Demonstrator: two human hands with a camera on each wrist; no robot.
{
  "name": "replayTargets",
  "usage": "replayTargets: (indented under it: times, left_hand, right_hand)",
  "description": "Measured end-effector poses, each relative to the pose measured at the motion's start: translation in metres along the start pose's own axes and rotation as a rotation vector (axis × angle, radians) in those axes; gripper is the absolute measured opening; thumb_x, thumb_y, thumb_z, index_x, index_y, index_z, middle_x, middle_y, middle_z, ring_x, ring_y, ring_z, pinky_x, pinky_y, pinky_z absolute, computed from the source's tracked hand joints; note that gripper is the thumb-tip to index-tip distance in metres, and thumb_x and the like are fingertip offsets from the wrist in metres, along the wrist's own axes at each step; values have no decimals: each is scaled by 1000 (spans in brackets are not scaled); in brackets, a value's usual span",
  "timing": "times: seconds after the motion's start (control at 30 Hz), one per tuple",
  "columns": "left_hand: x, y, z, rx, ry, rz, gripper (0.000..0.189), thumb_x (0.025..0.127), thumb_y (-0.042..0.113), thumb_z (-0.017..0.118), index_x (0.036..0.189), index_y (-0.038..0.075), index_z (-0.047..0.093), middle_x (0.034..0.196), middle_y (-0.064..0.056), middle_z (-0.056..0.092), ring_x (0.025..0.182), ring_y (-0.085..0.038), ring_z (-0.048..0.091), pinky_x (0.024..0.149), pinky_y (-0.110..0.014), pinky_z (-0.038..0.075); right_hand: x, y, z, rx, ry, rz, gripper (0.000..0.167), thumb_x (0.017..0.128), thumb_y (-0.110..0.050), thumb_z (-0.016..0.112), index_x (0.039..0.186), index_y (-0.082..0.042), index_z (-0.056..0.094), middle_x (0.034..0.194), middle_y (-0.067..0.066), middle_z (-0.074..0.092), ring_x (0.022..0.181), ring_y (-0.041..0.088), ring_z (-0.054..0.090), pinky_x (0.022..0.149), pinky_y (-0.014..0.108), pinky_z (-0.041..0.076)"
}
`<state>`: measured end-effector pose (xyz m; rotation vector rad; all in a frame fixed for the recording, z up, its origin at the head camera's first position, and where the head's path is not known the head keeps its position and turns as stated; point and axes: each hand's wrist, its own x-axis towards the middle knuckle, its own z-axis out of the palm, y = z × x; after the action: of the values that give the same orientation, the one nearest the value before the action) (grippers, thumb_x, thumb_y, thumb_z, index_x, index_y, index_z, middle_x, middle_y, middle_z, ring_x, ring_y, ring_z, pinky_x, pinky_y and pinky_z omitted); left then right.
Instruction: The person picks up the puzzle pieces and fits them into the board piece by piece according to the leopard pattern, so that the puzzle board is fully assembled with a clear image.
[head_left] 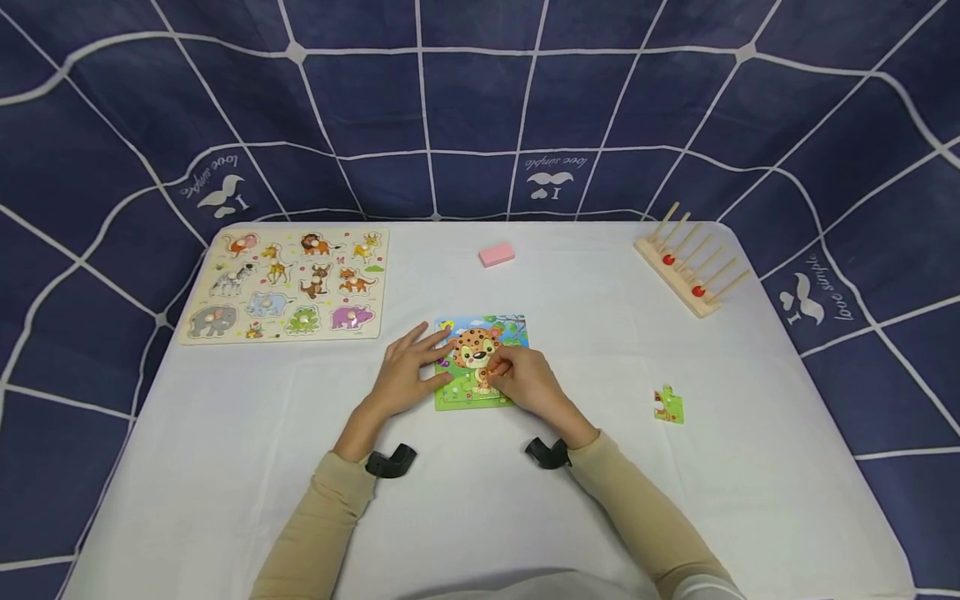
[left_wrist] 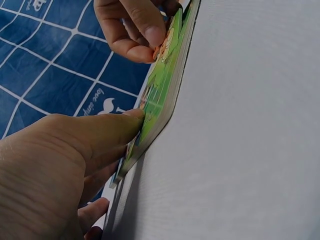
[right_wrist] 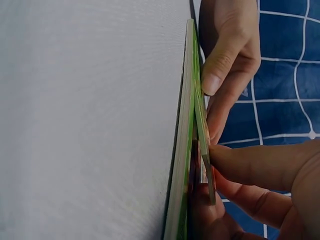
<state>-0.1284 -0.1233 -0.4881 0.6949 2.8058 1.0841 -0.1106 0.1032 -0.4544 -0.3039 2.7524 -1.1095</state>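
A leopard jigsaw puzzle point(head_left: 465, 400) in a green-edged board lies on the white table in front of the person. The left hand point(head_left: 402, 373) rests on its left side, fingers spread and thumb pressing the near left part. Over the lower right of the picture, the right hand point(head_left: 528, 382) pinches a puzzle piece point(right_wrist: 204, 142) between thumb and fingers. In the right wrist view this piece is tilted, its near end raised off the board and its far end down against it. Right fingers partly hide the leopard's body.
A loose puzzle piece point(head_left: 670, 406) lies to the right. At the back left is an animal peg board point(head_left: 300, 335). A pink block point(head_left: 497, 255) sits behind the puzzle, and a wooden peg rack point(head_left: 686, 287) with red beads stands at the back right.
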Motion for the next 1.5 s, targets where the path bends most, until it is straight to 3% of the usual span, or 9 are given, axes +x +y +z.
replayTargets:
  times: [0.23,0.63,1.1,1.3,1.5]
  left_hand:
    - [0,1,3,9,14,-13,55,83,27,76,134,13,60,150,-3,48,148,-34,24,116,-58,17]
    - [1,5,6,50,19,-47,61,84,34,76,137,12,57,151,-1,46,148,-32,24,116,-56,17]
    - [2,9,12,98,70,-63,69,77,46,80,134,13,61,148,-3,50,147,-33,28,115,-56,21]
    - [1,11,13,100,79,-79,70,75,45,81,134,13,61,148,-3,51,147,-34,28,115,-57,21]
    - [0,11,12,91,77,-82,70,76,46,81,134,13,60,149,-3,49,147,-34,28,115,-57,20]
  right_hand:
    - [-1,-2,1,-92,38,-14,9,79,-8,79,80,-10,70,73,0,62,65,11,51,62,25,40]
    - [-2,-1,5,-159,71,8,17,78,-14,82,85,-9,68,78,3,61,67,14,51,59,26,39]
    - [-1,-5,1,-216,28,70,26,76,-18,84,74,-13,60,74,1,55,64,15,48,53,25,35]
    - [-2,-2,-2,-174,16,41,27,78,-20,83,72,-14,57,73,0,56,63,14,49,54,25,36]
    - [-9,8,-18,-45,54,-47,19,80,-19,81,82,-9,64,79,3,62,65,11,51,60,25,41]
